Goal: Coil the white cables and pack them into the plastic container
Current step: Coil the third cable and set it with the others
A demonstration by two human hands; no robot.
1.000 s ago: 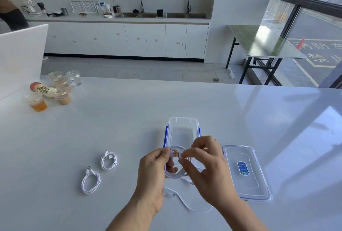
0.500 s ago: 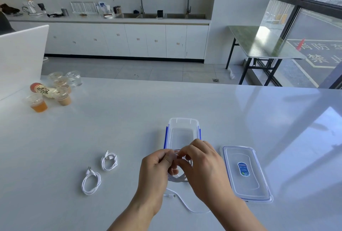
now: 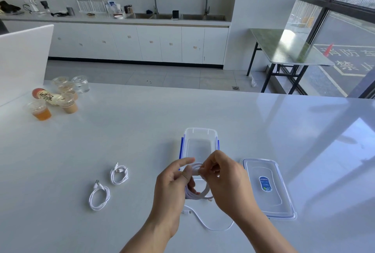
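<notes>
On the white table [image 3: 142, 141], the open plastic container [image 3: 200, 130] sits empty just beyond my hands, two coiled cables [image 3: 119, 173] lying well to its left. My left hand [image 3: 170, 190] grips a third white cable [image 3: 197, 194] as a coil while my right hand [image 3: 229, 188] pinches its top, where the plug seen a second ago is now hidden. A loose tail [image 3: 213, 227] trails below, so coiling seems unfinished
</notes>
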